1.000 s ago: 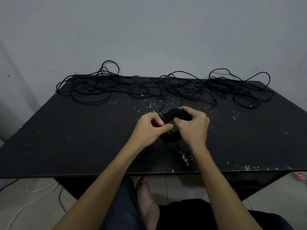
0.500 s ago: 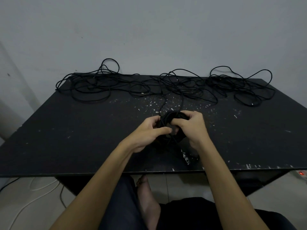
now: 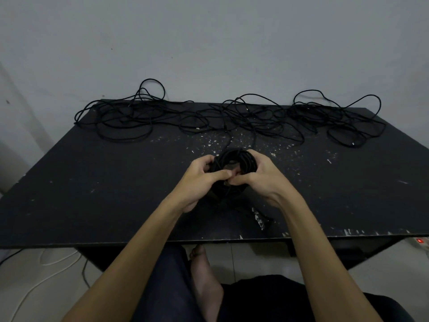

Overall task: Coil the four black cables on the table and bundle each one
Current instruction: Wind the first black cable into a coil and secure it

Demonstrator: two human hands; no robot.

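Black coiled cable [image 3: 234, 159] sits clutched between left hand [image 3: 200, 180] and right hand [image 3: 262, 175] fingers [image 3: 236, 181].

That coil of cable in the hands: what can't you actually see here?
- Head view: the near side of the coil is hidden by the left hand and right hand.
- Any tie or wrap: covered by the fingers.
- Loose cables at the table's back: black on black, tangled, uncountable.

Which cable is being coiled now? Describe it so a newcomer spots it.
On the black table, look front centre, between the left hand and right hand. The coil is a tight round bundle; the loose cables sprawl along the back edge.
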